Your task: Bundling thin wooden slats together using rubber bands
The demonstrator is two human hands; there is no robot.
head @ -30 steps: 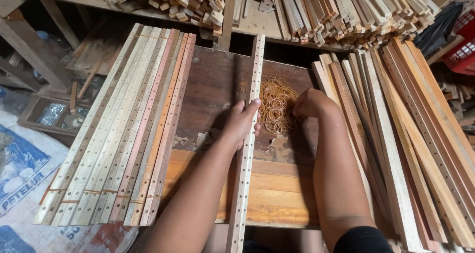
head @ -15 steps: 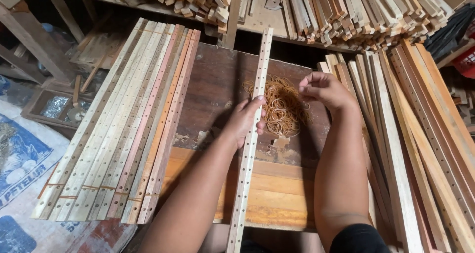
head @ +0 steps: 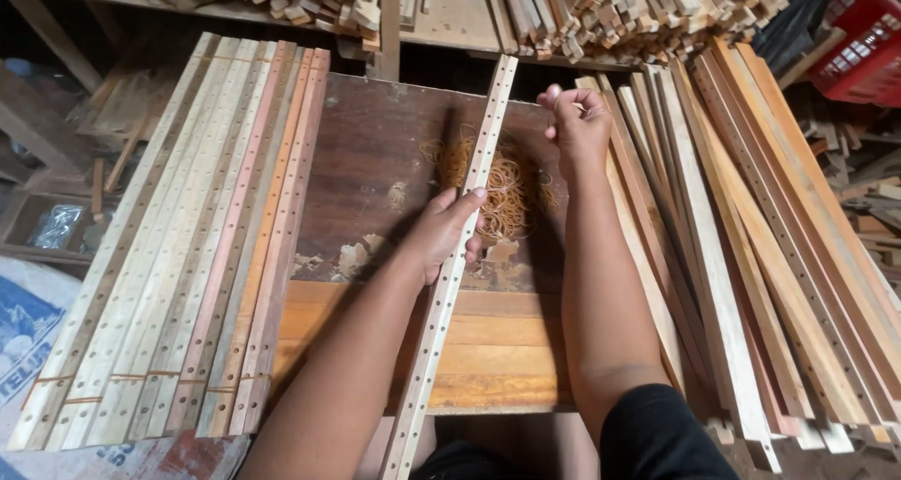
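Note:
My left hand [head: 443, 233] grips a long pale wooden slat [head: 488, 133] drilled with a row of holes, lying lengthwise across the dark wooden worktable [head: 361, 161]. My right hand [head: 574, 123] is raised near the slat's far end, fingers pinched together on what looks like a thin rubber band; the band itself is too small to make out. A loose heap of tan rubber bands [head: 507, 189] lies on the table just right of the slat, between my two hands.
A row of drilled slats [head: 188, 245] lies bundled on the left. More plain slats [head: 741, 255] lean on the right. Stacks of short wood pieces [head: 601, 6] fill the shelf behind. A red crate [head: 859, 39] sits top right.
My right hand lifted off the rubber band heap and moved up and right toward the slat's far end. My left hand stayed on the slat.

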